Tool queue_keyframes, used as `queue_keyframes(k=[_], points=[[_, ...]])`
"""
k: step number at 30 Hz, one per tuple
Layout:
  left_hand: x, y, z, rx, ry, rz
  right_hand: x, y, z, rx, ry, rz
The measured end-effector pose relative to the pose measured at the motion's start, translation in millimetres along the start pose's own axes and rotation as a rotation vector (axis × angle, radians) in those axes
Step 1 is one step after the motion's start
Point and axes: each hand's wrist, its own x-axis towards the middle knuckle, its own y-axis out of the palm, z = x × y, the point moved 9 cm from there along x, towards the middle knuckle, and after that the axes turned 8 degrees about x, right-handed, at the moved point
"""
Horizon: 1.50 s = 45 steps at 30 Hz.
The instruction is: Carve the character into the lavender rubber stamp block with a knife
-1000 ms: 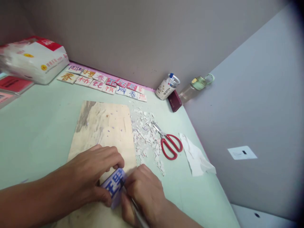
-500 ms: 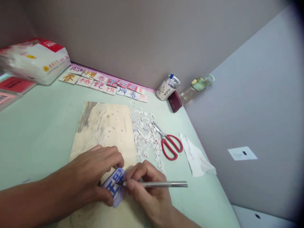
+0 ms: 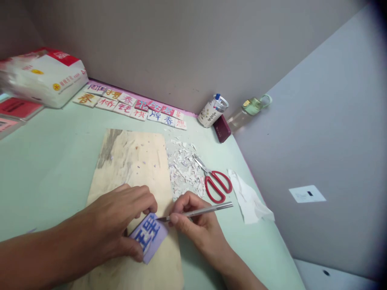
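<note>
A purple block with blue painted character strokes lies tilted on a wooden board. My left hand grips its edges between thumb and fingers, covering its left side. Pinched in my right hand is a silver craft knife, its handle pointing right. The knife's dark blade tip is at the block's upper right edge, by the blue strokes; whether it touches I cannot tell.
White shavings lie right of the board, beside red-handled scissors and torn paper. Several painted character tiles line the back edge. A can, dark red box, bottle and tissue pack stand behind.
My right hand has moved up and to the right, taking the blade from the middle of the characters to the upper edge. The knife's handle end is raised. My left hand stays on the block.
</note>
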Motion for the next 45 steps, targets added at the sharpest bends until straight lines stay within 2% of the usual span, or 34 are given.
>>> queue_keyframes(k=[6, 12, 25, 30, 33, 45], points=[[0, 2, 2, -0.007, -0.009, 0.013, -2, 3, 2, -0.041, -0.006, 0.021], [0, -5, -1, -0.010, -0.122, 0.027, -2, 5, 3, -0.070, -0.029, 0.042], [1, -3, -1, -0.027, -0.118, 0.055, -6, 11, 12, -0.189, -0.117, 0.119], [0, -3, 3, -0.024, -0.171, 0.057, -8, 12, 14, -0.257, -0.158, 0.130], [0, -2, 0, -0.031, -0.145, 0.068, -8, 13, 12, -0.277, -0.157, 0.138], [1, -9, -4, -0.024, -0.199, 0.066, -11, 22, 19, -0.432, -0.248, 0.191]])
